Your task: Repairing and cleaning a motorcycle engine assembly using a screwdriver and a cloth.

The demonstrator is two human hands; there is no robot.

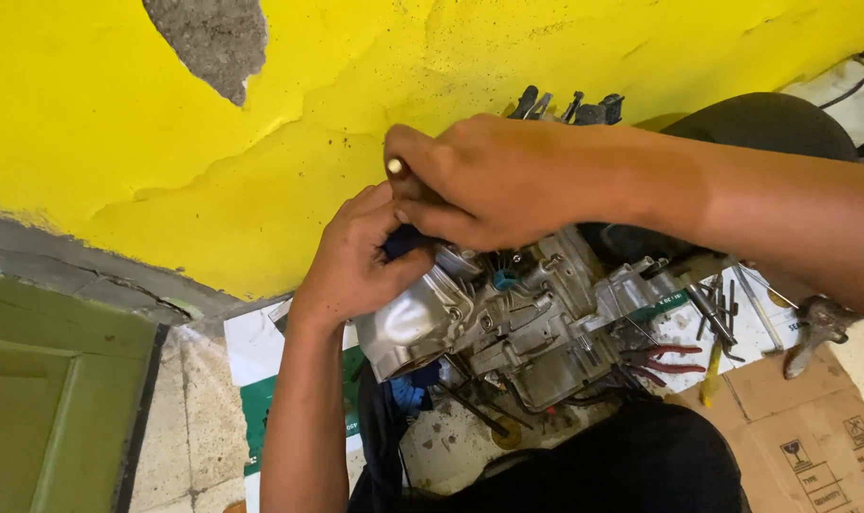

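Wall (118, 114), yellow with chipped plaster, fills the back. Engine (508, 318) sits below it between my knees on cardboard (802, 418), casing closed as far as I see, so work looks mid-way. My right hand (493, 180) is clenched on a metal-tipped tool (395, 166); my left hand (360, 261) grips the cylinder end. Pliers (664, 361) lie just right.
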